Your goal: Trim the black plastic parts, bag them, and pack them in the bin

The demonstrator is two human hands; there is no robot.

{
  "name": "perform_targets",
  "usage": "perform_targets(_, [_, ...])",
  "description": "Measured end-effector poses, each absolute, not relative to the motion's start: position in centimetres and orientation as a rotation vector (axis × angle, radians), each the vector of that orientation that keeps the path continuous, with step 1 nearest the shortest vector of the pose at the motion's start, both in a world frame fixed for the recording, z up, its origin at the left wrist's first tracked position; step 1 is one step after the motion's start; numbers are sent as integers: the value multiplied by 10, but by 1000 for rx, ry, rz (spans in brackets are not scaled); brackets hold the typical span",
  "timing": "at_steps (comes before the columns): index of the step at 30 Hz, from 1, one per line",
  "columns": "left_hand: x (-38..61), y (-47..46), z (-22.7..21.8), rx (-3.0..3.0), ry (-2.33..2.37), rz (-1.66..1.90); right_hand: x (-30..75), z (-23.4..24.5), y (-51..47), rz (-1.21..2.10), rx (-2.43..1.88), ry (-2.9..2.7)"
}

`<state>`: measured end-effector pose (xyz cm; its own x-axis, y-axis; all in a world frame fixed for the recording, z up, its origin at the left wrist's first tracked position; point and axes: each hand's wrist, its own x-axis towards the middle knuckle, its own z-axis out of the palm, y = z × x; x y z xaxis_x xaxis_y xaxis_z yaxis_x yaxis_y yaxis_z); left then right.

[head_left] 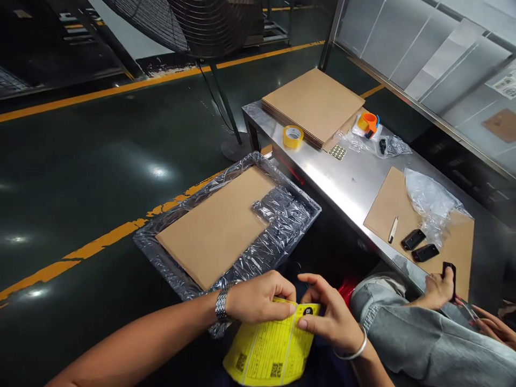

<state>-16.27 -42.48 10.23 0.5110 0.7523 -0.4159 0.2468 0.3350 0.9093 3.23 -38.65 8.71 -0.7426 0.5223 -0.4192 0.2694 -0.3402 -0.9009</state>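
A yellow printed sheet (pixel 268 346) with codes and lines of text hangs between my two hands at the bottom of the head view. My left hand (pixel 262 301), with a metal watch above it, pinches the sheet's top edge. At the upper right corner, next to a dark round mark, my right hand (pixel 330 314) grips the sheet between thumb and fingers. Just beyond them lies a tray lined with dark plastic (pixel 147 252). In it are a cardboard sheet (pixel 220 226) and dark plastic-wrapped pieces (pixel 278 207).
A co-worker's hand (pixel 437 290) holds a black part at right. On the metal table (pixel 338 183) lie stacked cardboard (pixel 314 102), yellow tape (pixel 293 137), an orange tape dispenser (pixel 367 123), a cutter knife (pixel 393 230) and two black parts (pixel 425 252). A fan (pixel 201 27) stands behind.
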Motion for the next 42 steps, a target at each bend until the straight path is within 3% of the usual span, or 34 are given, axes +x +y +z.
perform_targets(3, [-158, -420, 107, 1266, 1014, 396, 40, 85, -391, 2438, -1101, -1369])
perform_targets(7, [-152, -416, 111, 1261, 1013, 371, 44, 88, -397, 2492, -1131, -1229])
perform_targets(20, [-145, -414, 107, 1134, 975, 362, 51, 99, -399, 1766, -897, -1938])
perform_targets(27, [-146, -415, 109, 1071, 987, 396, 56, 85, -406, 2412, -1072, -968])
perform_targets(30, [-145, -416, 111, 1119, 1018, 404, 54, 86, -411, 2507, -1082, -935])
perform_targets(38, [-143, -420, 107, 1109, 1025, 423, 53, 94, -412, 1954, -1023, -1642])
perform_targets(42, [-144, -422, 105, 1070, 1025, 448, 55, 92, -416, 2013, -1054, -1564])
